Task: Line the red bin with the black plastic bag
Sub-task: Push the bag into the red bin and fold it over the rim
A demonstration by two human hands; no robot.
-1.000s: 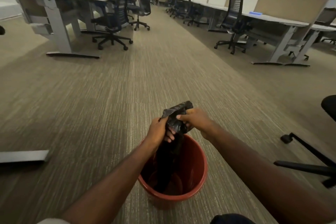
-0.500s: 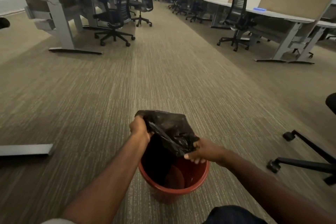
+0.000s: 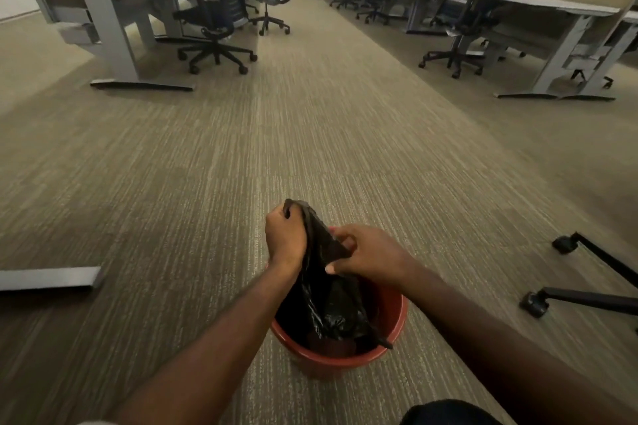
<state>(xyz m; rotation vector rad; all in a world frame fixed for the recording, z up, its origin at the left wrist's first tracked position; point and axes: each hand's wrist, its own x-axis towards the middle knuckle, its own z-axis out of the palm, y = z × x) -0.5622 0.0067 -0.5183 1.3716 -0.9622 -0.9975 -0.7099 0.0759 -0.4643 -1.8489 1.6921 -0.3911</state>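
A round red bin (image 3: 393, 331) stands on the carpet just in front of me. A crumpled black plastic bag (image 3: 331, 307) hangs into it, its lower part bunched inside the bin. My left hand (image 3: 286, 238) is fisted around the bag's top edge above the bin's far left rim. My right hand (image 3: 369, 255) pinches another part of that edge close beside it, over the bin's middle. The bag's mouth is gathered between both hands, and the bin's floor is mostly hidden by the plastic.
Carpeted aisle runs ahead between rows of grey desks (image 3: 114, 14) and black office chairs (image 3: 217, 21). A chair's wheeled base legs (image 3: 583, 293) reach in at right. A flat grey desk foot (image 3: 48, 278) lies on the floor at left.
The bag's mouth, spread wide half a second ago, is now gathered. My right hand rose from the near rim towards my left hand. The view tilted downward.
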